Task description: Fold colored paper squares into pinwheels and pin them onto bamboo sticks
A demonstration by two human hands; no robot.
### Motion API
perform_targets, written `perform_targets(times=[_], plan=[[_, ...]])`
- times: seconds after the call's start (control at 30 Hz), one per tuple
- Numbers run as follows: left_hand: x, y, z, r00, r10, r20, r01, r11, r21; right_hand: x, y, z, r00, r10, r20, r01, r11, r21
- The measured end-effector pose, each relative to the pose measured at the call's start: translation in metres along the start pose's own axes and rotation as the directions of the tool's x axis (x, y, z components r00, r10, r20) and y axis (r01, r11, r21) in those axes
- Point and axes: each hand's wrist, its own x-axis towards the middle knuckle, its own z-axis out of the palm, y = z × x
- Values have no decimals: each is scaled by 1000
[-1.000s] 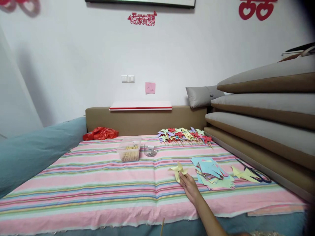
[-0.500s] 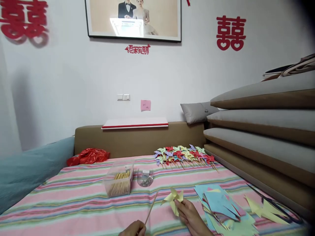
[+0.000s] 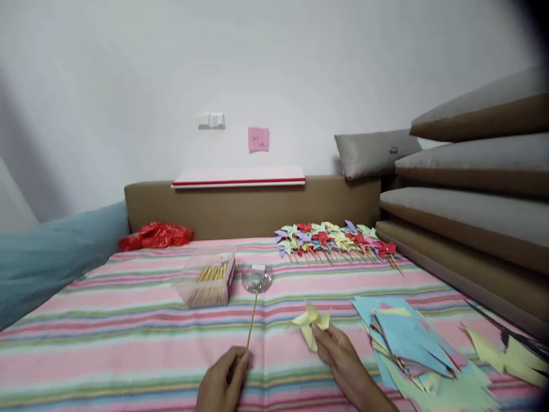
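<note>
My left hand (image 3: 223,380) is closed round the lower end of a thin wooden stick (image 3: 252,320), which points up and away from me. To its right, my right hand (image 3: 338,356) pinches a pale yellow paper pinwheel (image 3: 311,325) near its middle, thumb and fingers at the folded centre. Stick and pinwheel are apart from each other. Beyond the stick's tip stands a small clear tub (image 3: 256,279) with shiny metal bits inside. Beside it on the left, a clear plastic box (image 3: 180,280) holds many wooden sticks (image 3: 210,284).
Several finished pinwheels (image 3: 330,240) lie heaped at the back right. Cut coloured paper (image 3: 412,337) is stacked right of my right hand, with yellow cut paper (image 3: 506,355) and dark scissors (image 3: 493,323) beyond. A red plastic bag (image 3: 158,235) and stacked cushions (image 3: 467,214) border the striped cloth (image 3: 128,349).
The view has tilted downward, so the wall pictures have left the frame. My left hand has come further into view, and the stick stands more upright. The right hand still holds the pinwheel.
</note>
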Motion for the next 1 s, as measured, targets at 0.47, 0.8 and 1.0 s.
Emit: perform_targets(times=[0.47, 0.8, 1.0], plan=[[-14, 19, 2, 986, 138, 95, -142, 989, 38, -40, -24, 26, 988, -57, 146, 72, 993, -94], [-15, 26, 3, 976, 198, 86, -207, 971, 123, -54, -29, 40, 830, -422, 364, 555, 691, -464], [-15, 22, 4, 962, 268, 51, -273, 947, 172, -55, -30, 46, 737, -552, 391, 676, 594, -436]])
